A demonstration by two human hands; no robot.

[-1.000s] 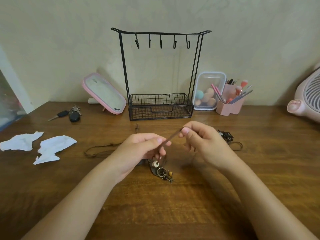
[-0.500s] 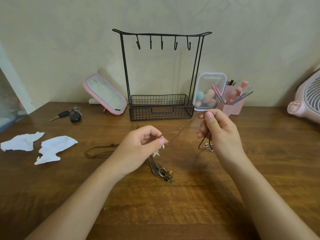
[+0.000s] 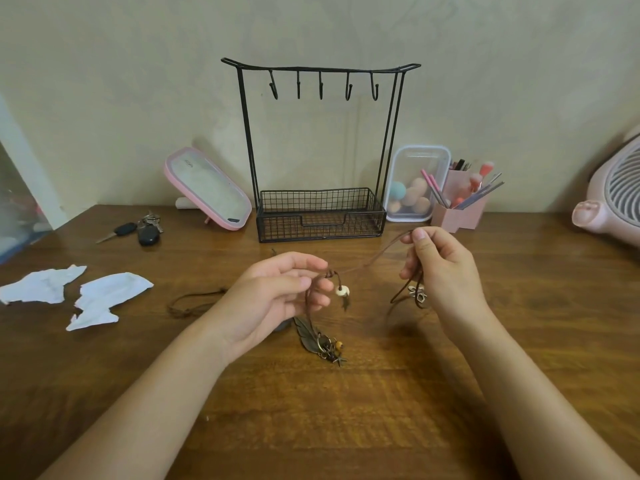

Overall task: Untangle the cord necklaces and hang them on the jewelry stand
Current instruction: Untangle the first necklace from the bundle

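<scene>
1. The left hand (image 3: 277, 299) is held just above the table (image 3: 346, 410), near the middle. Its thumb and forefinger pinch a brown cord (image 3: 374, 261) at a knot.
2. The right hand (image 3: 440, 271) is held higher and further right. Its fingers are curled and its thumb and fingertips grip the other end of that cord.
3. The cord runs taut between the two hands, rising toward the right.
4. A white bead (image 3: 342, 291) hangs from the cord just below the left fingertips. A feather pendant (image 3: 308, 336) with small charms lies on the table beneath that hand.
5. A small metal charm (image 3: 417, 294) dangles on a cord loop under the right hand.
6. A second dark cord (image 3: 194, 303) lies on the table left of the left hand.
7. The black wire jewelry stand (image 3: 287, 228) stands at the far edge against the wall, and its five hooks (image 3: 321, 90) are bare.
8. Keys (image 3: 138, 230) and torn paper (image 3: 104, 299) lie at the left. A pink mirror (image 3: 207, 188) leans just left of the stand.
9. A clear box (image 3: 415, 185) and a pink brush holder (image 3: 460, 209) stand to the right of the stand.
</scene>
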